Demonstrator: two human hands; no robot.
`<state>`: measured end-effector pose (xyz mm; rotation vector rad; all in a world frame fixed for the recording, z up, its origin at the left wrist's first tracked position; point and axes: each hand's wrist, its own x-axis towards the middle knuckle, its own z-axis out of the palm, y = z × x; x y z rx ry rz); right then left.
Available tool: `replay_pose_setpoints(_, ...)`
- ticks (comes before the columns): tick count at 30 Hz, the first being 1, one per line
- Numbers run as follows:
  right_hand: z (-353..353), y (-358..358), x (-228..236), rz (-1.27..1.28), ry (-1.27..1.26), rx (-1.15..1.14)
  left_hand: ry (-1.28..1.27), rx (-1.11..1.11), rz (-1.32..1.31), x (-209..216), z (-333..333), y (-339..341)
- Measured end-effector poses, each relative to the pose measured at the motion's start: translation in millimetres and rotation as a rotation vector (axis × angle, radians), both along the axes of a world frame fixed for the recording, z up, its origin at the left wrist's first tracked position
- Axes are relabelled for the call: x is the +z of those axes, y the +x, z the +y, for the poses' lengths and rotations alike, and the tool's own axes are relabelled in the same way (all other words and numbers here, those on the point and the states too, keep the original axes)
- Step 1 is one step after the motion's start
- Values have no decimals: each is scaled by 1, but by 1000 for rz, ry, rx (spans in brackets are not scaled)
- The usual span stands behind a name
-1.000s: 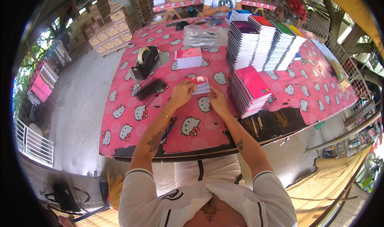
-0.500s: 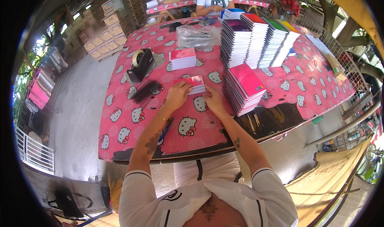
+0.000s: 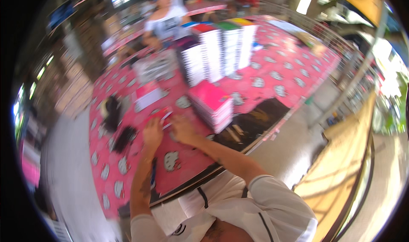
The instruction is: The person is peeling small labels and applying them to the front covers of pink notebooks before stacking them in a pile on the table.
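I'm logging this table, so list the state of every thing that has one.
Small red-topped paper stack: between left hand and right hand; contact blurred
Larger red-topped paper stack: unheld
Pink spiral notebooks: closed, stacked
Tall spiral-notebook stacks: closed, upright
Clear plastic: crumpled
Tape dispenser: upright, blurred
Blue pen: lying flat

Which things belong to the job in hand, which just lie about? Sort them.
Likely in the job: red-topped stack between left hand and right hand; similar stack beyond.
Probably lying about: tape dispenser; clear plastic; slender blue item.
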<state>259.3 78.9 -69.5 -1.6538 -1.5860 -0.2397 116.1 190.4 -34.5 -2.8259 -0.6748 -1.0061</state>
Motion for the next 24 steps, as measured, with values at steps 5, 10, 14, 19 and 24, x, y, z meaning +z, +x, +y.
replay_pose_setpoints(5,-3,-13,34,155,-227,146,14,26,127,10,31,-37)
replay_pose_setpoints(10,-51,-4,57,482,163,19,-18,-31,27,83,-56,-20)
replay_pose_setpoints(14,-93,-25,72,623,56,351,-114,-82,278,43,-102,-67)
replay_pose_setpoints(19,-114,-21,34,769,63,333,29,70,-9,27,-160,-56)
replay_pose_setpoints(24,-111,-28,25,797,19,444,-589,8,-297,2,-157,-70)
